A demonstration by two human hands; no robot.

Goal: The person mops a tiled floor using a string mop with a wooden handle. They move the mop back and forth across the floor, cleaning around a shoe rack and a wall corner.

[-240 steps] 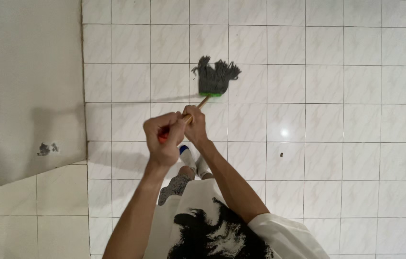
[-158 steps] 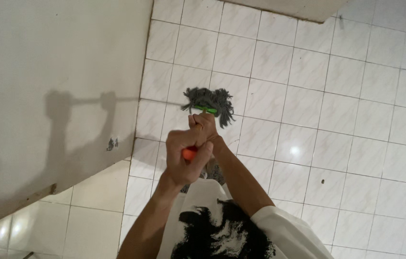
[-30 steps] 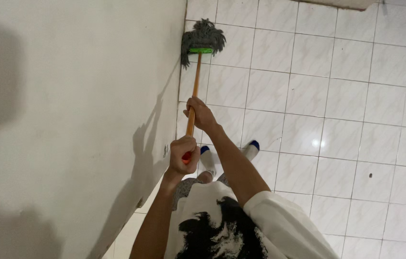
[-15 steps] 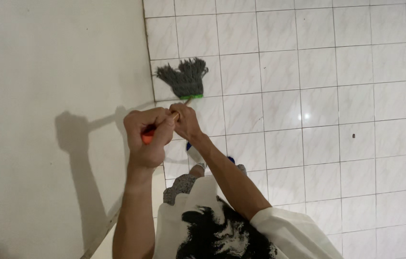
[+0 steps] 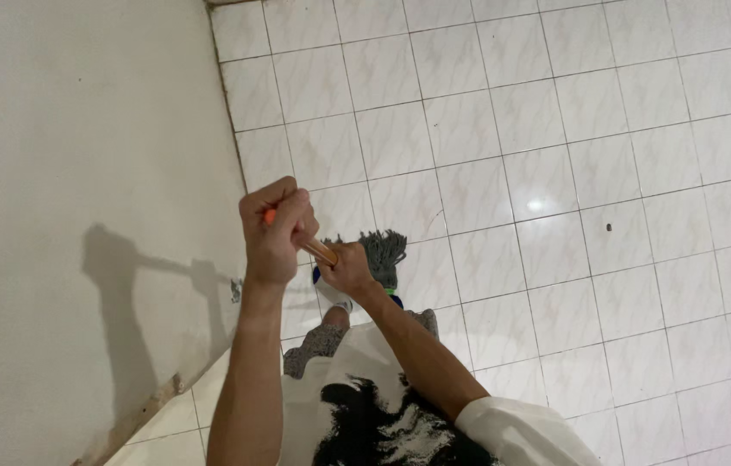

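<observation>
The left hand (image 5: 275,229) is curled tight around the top of the mop handle (image 5: 321,251), a slim wooden stick with an orange end cap. At four o'clock from it, the right hand (image 5: 350,269) wraps the same stick lower down. The grey stringy mop head (image 5: 384,255) rests on glossy white square floor tiles (image 5: 555,129), seemingly just beside the person's foot. A matte white wall (image 5: 81,173) stands at nine o'clock.
</observation>
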